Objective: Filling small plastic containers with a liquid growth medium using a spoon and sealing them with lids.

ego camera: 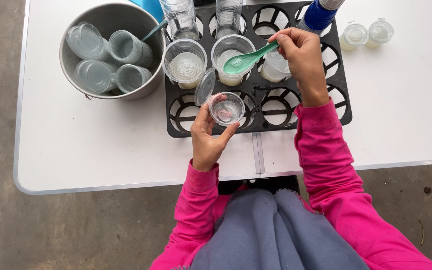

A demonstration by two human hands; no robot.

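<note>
My left hand (207, 139) holds a small clear cup (226, 108) with its hinged lid (205, 86) flipped open, just above the black cup tray (176, 127). My right hand (302, 57) grips a green plastic spoon (248, 59), whose bowl hovers over a clear cup of whitish liquid (224, 73) seated in the tray. Another clear cup of whitish liquid (185, 64) stands to its left. A small lidded cup (275, 67) sits under my right hand.
A metal pot (148, 87) at the back left holds several stacked clear lidded cups. Two clear bottles (181, 17) and a blue-capped bottle (318, 15) stand at the tray's far side. Two filled small cups (366, 34) rest on the white table (76, 150) at the right.
</note>
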